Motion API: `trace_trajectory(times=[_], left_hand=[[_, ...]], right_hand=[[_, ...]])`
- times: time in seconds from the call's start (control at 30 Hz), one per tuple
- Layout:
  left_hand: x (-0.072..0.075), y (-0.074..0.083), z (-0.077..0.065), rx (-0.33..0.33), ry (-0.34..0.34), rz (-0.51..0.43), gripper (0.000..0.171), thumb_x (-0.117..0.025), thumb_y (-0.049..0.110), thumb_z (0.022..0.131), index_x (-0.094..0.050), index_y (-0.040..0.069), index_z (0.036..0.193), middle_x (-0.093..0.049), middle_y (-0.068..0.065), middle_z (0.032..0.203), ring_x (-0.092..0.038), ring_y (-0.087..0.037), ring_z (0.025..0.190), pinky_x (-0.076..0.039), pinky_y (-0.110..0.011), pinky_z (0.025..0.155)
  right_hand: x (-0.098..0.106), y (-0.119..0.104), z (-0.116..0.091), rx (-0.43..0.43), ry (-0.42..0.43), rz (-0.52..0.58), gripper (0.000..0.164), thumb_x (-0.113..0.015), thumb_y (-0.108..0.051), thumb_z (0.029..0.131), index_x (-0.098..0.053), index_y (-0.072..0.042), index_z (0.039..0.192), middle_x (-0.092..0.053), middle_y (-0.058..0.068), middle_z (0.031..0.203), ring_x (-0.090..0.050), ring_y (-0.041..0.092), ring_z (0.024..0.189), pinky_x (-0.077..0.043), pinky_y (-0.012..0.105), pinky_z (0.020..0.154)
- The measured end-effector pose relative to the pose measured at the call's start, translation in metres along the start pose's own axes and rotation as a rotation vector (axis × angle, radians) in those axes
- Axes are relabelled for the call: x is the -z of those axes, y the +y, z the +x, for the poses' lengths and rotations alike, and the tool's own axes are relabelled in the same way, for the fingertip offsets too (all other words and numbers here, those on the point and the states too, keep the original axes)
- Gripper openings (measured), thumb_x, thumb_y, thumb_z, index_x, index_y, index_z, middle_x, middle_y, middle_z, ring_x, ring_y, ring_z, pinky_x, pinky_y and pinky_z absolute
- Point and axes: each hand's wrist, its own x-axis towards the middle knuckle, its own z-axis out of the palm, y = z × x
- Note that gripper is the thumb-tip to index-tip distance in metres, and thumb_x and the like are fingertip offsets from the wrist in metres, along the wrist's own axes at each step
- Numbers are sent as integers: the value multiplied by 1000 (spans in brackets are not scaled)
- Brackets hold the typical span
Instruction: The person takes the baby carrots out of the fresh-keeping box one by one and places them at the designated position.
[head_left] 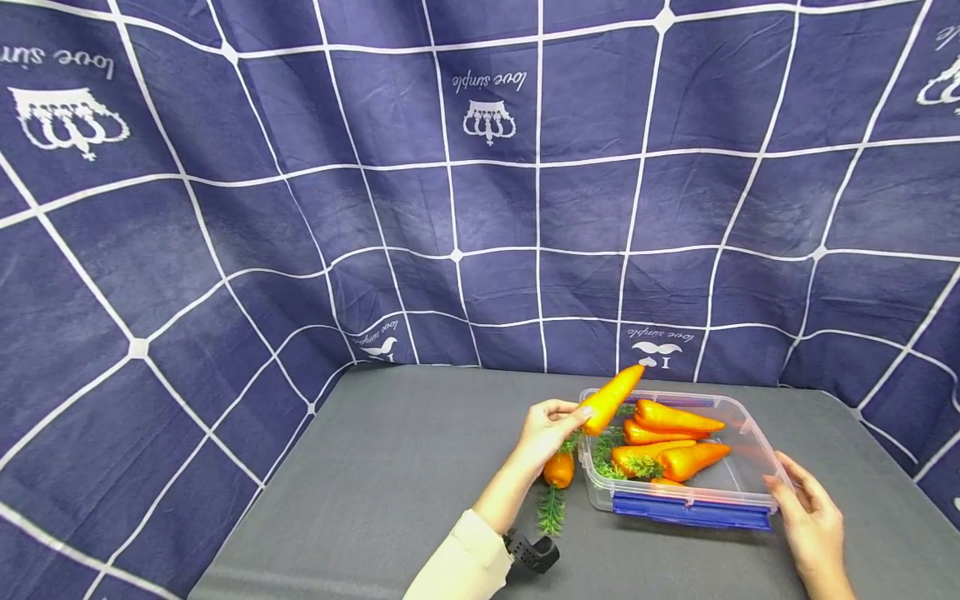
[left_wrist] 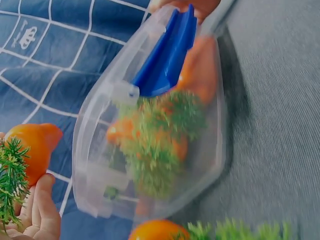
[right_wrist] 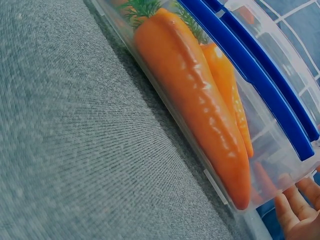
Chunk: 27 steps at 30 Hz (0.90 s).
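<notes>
My left hand (head_left: pixel 551 429) holds an orange carrot (head_left: pixel 617 398) by its thick leafy end, tip pointing up and away, above the left rim of a clear plastic box (head_left: pixel 750 498). In the left wrist view, green leaves (left_wrist: pixel 12 175) hang from this carrot (left_wrist: pixel 37 150) beside the fingers. My right hand (head_left: pixel 813 512) grips the box at its near right corner, thumb at the rim and fingers along the outer side. Inside the box lie several carrots (head_left: pixel 678 417) with leafy green tops toward the left.
Another carrot (head_left: pixel 558 471) with green leaves (head_left: pixel 551 510) lies on the grey table (head_left: pixel 405 467) just left of the box. A blue clip (head_left: pixel 690 510) runs along the box's near side. Behind the table hangs a dark blue curtain (head_left: pixel 495 200) with white lines.
</notes>
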Motion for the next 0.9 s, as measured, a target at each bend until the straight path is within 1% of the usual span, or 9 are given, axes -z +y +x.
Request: trace_trajectory(times=[0.13, 0.23, 0.37, 0.5, 0.57, 0.73, 0.8, 0.9], left_hand=[[14, -4, -1, 1, 21, -26, 26, -73, 10, 86, -67, -11, 101, -70, -6, 81, -60, -7, 69, -47, -20, 65], [26, -4, -4, 1, 38, -17, 26, -71, 7, 87, -66, -14, 101, -68, -3, 78, -59, -6, 67, -47, -20, 63], [39, 9, -15, -3, 41, -1, 27, -69, 5, 88, -63, -17, 102, -67, -1, 77, -58, -6, 67, -47, -20, 63], [54, 21, -26, -3, 57, 25, 28, -68, 5, 89, -62, -18, 102, -68, -3, 80, -60, -6, 70, -48, -21, 67], [63, 20, -28, 6, 65, 52, 28, -68, 7, 89, -62, -17, 103, -68, -4, 80, -60, -7, 72, -48, -22, 67], [82, 16, -31, -2, 74, 103, 29, -68, 7, 89, -62, -18, 103, -66, -3, 79, -59, -9, 72, -48, -23, 67], [88, 14, -32, -5, 79, 120, 29, -68, 7, 89, -62, -18, 102, -66, -3, 78, -58, -10, 71, -47, -23, 66], [96, 14, -34, 7, 90, 140, 28, -69, 6, 88, -63, -18, 102, -66, -4, 77, -58, -11, 70, -47, -22, 65]], right_hand=[[0, 1, 0, -25, -3, -24, 40, -60, 1, 93, -67, -26, 121, -69, -24, 86, -60, -11, 81, -39, 7, 62], [0, 1, 0, -34, -1, -20, 40, -60, 1, 93, -67, -25, 122, -69, -23, 87, -60, -10, 81, -40, 7, 63], [0, 0, 0, -30, 15, -14, 41, -60, 3, 92, -68, -24, 122, -69, -23, 85, -61, -10, 81, -40, 6, 65], [-1, -1, 0, -39, 18, -38, 40, -61, 1, 93, -67, -25, 122, -68, -24, 84, -59, -10, 80, -39, 7, 63], [-1, -1, 0, -42, 19, -46, 39, -61, 0, 93, -67, -24, 123, -68, -24, 84, -59, -10, 80, -39, 7, 62], [-2, -2, 0, -46, 29, -50, 39, -61, 0, 93, -67, -23, 124, -68, -24, 85, -59, -10, 81, -40, 6, 64], [-2, -2, 0, -49, 27, -47, 39, -61, 0, 93, -67, -23, 124, -68, -24, 86, -60, -11, 82, -40, 5, 66], [-1, -3, 0, -49, 22, -33, 39, -62, 0, 92, -67, -22, 124, -69, -23, 86, -60, -10, 82, -40, 5, 68]])
